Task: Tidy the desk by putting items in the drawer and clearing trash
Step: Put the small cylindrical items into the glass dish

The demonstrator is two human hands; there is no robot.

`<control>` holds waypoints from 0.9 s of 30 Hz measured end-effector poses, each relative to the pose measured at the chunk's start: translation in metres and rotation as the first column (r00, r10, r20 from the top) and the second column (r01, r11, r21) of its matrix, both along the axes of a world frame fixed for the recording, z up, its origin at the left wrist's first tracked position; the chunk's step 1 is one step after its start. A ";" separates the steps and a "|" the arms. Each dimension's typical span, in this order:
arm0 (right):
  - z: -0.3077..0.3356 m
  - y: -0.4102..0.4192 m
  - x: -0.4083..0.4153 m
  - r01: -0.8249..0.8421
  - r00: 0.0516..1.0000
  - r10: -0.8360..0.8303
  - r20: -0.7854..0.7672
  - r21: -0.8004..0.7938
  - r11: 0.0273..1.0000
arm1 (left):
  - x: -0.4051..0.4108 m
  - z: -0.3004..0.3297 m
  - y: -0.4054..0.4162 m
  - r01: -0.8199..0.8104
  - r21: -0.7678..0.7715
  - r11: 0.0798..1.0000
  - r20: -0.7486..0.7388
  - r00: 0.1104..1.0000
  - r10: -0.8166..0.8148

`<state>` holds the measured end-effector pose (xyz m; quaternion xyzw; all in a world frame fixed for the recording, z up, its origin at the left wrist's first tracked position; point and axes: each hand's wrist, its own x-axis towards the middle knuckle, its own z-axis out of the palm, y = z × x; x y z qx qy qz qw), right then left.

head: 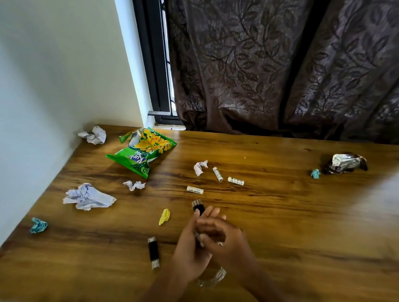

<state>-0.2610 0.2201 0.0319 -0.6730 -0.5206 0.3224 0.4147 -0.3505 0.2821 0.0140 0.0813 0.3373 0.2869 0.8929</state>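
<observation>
My left hand (190,249) and my right hand (227,243) meet above the wooden desk (307,234) near its front middle. A black cylinder with a silver cap (198,206) sticks out past my left fingertips, apparently held in that hand. My right fingers pinch a small white object (200,239), partly hidden, against the left palm. A second black cylinder (153,252) lies left of my hands. Three white batteries (217,173) (235,181) (195,190) lie beyond them. A green snack bag (142,152) lies at the back left.
Crumpled white papers (89,197) (94,135) (133,185) (200,167), teal scraps (38,226) (315,173), a yellow scrap (164,216) and a foil wrapper (344,163) are scattered about. A glass jar (215,277) stands under my wrists. Wall at left, curtain (299,63) behind.
</observation>
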 end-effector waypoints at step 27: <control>-0.019 0.058 0.031 0.098 0.990 -0.095 -0.102 0.019 0.995 | 0.005 -0.017 0.027 0.002 0.113 0.994 -0.015 1.000 -0.001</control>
